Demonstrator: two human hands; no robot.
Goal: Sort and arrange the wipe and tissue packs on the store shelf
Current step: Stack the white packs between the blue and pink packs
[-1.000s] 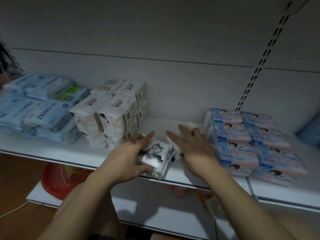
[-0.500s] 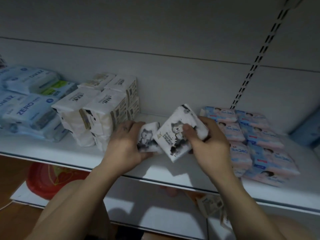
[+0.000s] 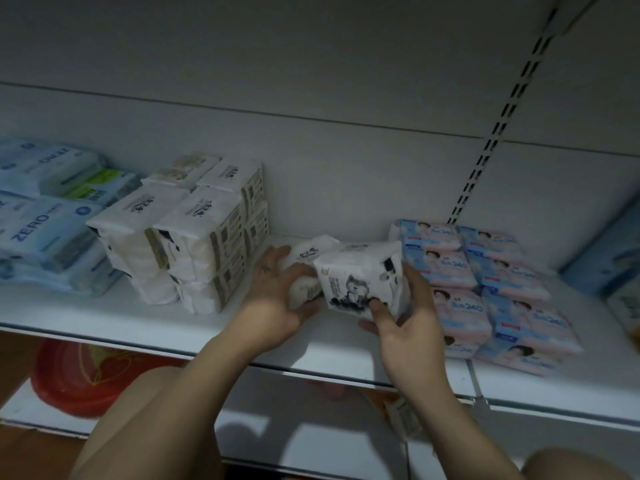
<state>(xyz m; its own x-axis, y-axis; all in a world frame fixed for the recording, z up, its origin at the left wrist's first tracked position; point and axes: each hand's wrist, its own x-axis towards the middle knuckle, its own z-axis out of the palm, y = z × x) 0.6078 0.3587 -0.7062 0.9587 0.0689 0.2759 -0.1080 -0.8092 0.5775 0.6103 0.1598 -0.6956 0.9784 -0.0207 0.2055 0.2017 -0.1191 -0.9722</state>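
Two white tissue packs printed with a grey cat are held just above the middle of the white shelf. My left hand grips the smaller-looking pack, which is partly hidden behind the other. My right hand grips the nearer cat pack from below and the right, thumb on its front. To the left stands a stack of matching white tissue packs. Pink and blue "240" wipe packs lie in rows to the right.
Blue "ZERO" wipe packs are piled at the far left. A blue pack sits at the far right edge. A slotted upright runs up the back panel. Below the shelf lies a red basin on a lower shelf.
Both hands lifted the two cat packs off the shelf and turned them. The packs have since shifted slightly right and back, with the right-hand pack now upright in front of the left one.
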